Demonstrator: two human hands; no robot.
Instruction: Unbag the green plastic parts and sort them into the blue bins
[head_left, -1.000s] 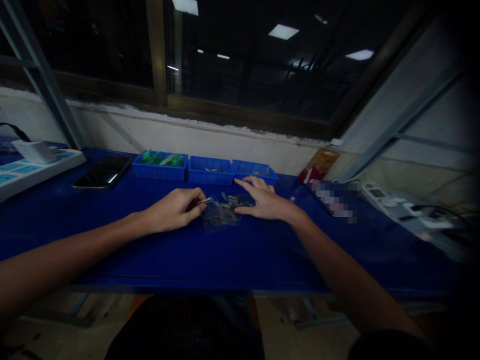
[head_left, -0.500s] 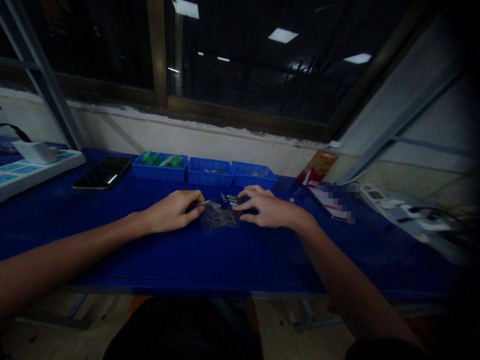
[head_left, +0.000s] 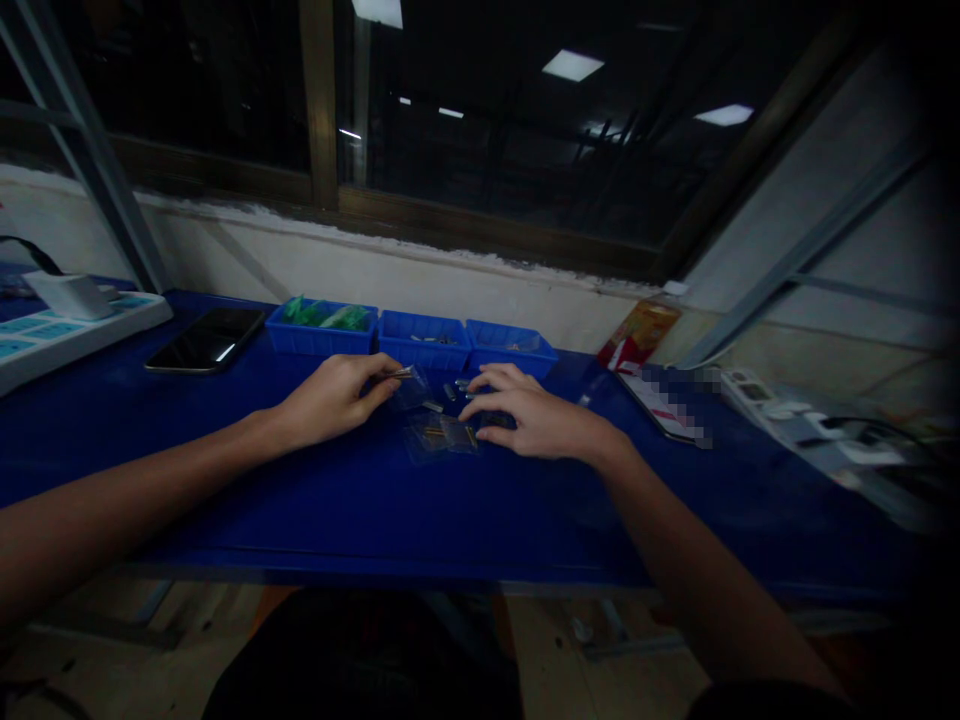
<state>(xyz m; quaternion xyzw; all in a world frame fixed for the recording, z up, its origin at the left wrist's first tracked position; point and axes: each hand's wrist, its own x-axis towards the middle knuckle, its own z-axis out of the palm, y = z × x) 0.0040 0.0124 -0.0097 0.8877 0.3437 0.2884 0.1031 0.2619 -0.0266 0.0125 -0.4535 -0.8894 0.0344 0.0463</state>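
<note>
Three blue bins (head_left: 424,356) stand in a row along the back of your counter (head_left: 450,520) in the head view; the left one holds green wrapping (head_left: 334,317), the middle one small parts (head_left: 441,341). Nearer to you, your left hand (head_left: 341,395) is closed, thumb and forefinger pinching a clear bag (head_left: 414,392) that reaches out to the right, in front of the middle bin. Something thin shows at those fingertips, too small to name. Your right hand (head_left: 532,415) is open, fingers bent and spread, near a few metal pieces (head_left: 449,392); whether it touches any, I cannot tell. Between your hands, more clear bags (head_left: 459,437) with brass-coloured strips lie on the counter, just beside your right thumb. One phone (head_left: 202,340) lies left of the bins, near a power strip (head_left: 120,325); to the right, a second phone (head_left: 656,402) lies near a bottle (head_left: 643,332).
</note>
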